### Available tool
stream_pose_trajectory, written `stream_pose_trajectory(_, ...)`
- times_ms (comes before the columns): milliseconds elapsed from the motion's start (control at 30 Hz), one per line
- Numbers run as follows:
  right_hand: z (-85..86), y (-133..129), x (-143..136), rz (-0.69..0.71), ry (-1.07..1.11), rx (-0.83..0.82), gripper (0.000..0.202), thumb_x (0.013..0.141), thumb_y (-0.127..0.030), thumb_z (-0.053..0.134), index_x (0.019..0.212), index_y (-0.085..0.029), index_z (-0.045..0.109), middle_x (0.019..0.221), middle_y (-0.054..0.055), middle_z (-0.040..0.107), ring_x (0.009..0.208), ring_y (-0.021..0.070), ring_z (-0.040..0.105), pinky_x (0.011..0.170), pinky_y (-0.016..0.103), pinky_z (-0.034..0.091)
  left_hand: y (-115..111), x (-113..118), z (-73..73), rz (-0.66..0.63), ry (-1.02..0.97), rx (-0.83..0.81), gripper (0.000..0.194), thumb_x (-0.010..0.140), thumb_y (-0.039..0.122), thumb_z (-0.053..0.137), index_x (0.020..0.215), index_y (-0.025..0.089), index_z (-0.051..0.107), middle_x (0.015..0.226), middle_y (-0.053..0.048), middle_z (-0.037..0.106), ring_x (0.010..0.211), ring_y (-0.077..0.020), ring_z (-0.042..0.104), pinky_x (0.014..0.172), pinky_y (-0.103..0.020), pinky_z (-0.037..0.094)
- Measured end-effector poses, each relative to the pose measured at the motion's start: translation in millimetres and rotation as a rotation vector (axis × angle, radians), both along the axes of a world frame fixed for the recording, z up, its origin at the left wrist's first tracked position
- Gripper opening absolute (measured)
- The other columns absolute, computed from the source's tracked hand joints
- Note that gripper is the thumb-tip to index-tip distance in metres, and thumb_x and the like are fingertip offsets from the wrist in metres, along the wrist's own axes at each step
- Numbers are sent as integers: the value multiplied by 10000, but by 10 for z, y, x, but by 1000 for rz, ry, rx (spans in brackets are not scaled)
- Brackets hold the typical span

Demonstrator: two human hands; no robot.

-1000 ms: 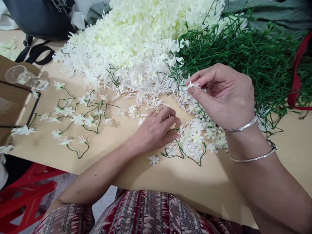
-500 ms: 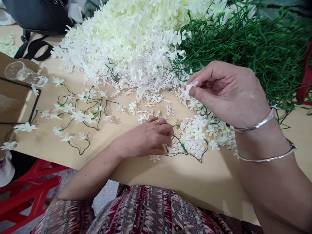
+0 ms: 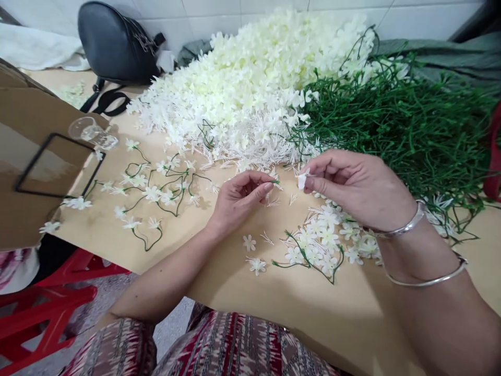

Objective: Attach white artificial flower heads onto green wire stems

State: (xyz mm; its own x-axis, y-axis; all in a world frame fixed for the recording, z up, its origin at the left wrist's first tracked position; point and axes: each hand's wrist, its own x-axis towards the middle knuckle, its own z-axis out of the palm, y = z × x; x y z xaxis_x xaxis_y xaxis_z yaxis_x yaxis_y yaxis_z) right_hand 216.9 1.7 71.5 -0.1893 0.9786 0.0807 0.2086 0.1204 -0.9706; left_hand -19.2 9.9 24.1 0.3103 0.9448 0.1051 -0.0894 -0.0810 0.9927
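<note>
My left hand (image 3: 245, 201) pinches a green plastic stem (image 3: 275, 181), whose tip pokes out past the thumb. Facing it a short way to the right, my right hand (image 3: 348, 185) holds a white artificial flower (image 3: 302, 180) between thumb and fingertips. Flower and stem tip are apart. Below my hands lie loose white blossoms (image 3: 321, 230) with a bent green stem (image 3: 303, 253) across them. Two single flowers (image 3: 257, 265) rest left of these. Green stems with white flowers attached (image 3: 152, 193) are spread out on the table's left part.
A big heap of white petals (image 3: 250, 78) fills the back, beside a pile of green stems (image 3: 391, 115) at right. A cardboard box (image 3: 35, 156), a tipped clear plastic cup (image 3: 92, 131) and a black bag (image 3: 117, 47) stand left. Red stools (image 3: 47, 308) are below the table edge.
My left hand has risen from the table near the loose blossoms and now holds a green stem. My right hand keeps the flower, and the two hands face each other. The view has tilted up.
</note>
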Motion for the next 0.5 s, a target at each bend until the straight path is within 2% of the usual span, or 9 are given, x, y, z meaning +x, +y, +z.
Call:
stream_pose_trajectory(100, -42, -2, -78, 70, 26, -107, 288, 808, -515, 939, 827, -268, 793, 753, 21, 781, 703, 189, 711, 666, 332, 576, 12, 19, -25, 19, -65, -78, 416, 876, 604, 922, 949, 202, 846, 713, 20, 668, 595, -72, 529, 582, -219, 457)
stream_pose_trajectory(200, -99, -11, -139, 84, 60, -169, 284, 812, -514, 930, 835, -265, 795, 763, 23, 786, 732, 191, 725, 705, 334, 599, 7, 20, -23, 26, -87, -114, 443, 853, 625, 931, 936, 197, 853, 691, 21, 657, 595, -71, 509, 574, -217, 433)
stream_pose_trajectory(500, -240, -19, -183, 14, 159, -166, 320, 765, -533, 982, 844, -281, 800, 748, 6, 775, 719, 191, 739, 706, 340, 619, -13, 52, -11, 28, -105, -142, 442, 817, 612, 960, 880, 198, 819, 693, 23, 676, 590, -74, 512, 581, -229, 442)
